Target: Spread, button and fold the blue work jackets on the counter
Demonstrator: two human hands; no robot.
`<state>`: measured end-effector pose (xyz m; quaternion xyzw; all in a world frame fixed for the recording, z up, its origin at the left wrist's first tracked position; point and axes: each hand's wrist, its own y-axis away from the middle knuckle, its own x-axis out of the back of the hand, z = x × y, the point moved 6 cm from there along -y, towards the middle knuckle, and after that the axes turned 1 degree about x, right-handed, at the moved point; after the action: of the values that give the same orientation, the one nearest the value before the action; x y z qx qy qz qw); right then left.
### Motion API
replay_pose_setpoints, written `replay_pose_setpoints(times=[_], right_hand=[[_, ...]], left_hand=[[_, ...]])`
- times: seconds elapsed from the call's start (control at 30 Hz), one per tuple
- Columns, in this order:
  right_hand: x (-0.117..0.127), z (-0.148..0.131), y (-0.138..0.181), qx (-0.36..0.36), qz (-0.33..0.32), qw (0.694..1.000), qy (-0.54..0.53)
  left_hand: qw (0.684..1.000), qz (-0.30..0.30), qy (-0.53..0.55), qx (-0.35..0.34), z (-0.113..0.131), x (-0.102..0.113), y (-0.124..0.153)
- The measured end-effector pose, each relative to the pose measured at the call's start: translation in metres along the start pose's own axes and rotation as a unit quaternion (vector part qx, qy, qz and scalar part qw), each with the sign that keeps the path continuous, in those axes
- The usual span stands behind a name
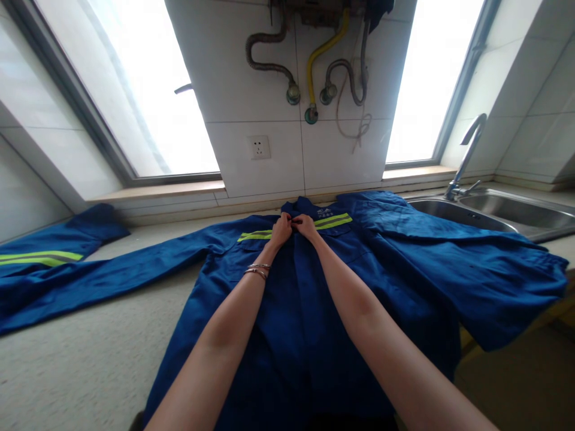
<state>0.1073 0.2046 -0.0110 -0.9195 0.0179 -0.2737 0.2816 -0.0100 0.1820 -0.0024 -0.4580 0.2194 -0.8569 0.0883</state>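
Observation:
A blue work jacket (269, 311) with yellow-green and grey reflective stripes lies spread front side up, collar toward the wall. My left hand (282, 229) and my right hand (304, 225) meet at its front placket, just below the collar (294, 206). Fingers of both hands are pinched on the jacket's front edge; whatever small part sits between the fingertips is hidden. Bracelets (257, 270) circle my left wrist. One sleeve stretches out to the left, while the other (467, 257) drapes over the right side near the sink.
Another blue striped garment piece (58, 242) lies at the left on the pale countertop (90, 359). At the right are a steel sink (516, 206) and a faucet (467, 155). Hoses (314, 57) and a socket (259, 147) are on the tiled wall, between two windows.

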Motion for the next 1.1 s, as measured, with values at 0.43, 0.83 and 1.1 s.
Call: replay_pose_setpoints(times=[0.43,0.83,1.1], right_hand=[[-0.014,-0.01,0.02,-0.105,-0.149,0.944,0.277],[-0.017,-0.003,0.018,-0.144,-0.143,0.933,0.297],[-0.006,-0.009,0.017,-0.077,-0.177,0.958,0.214]], left_hand=[[0.963,-0.16,-0.208,0.064,-0.019,0.008,0.02],[0.954,-0.07,-0.266,0.122,-0.016,0.015,0.041],[0.934,-0.197,-0.252,0.158,-0.033,0.008,0.034]])
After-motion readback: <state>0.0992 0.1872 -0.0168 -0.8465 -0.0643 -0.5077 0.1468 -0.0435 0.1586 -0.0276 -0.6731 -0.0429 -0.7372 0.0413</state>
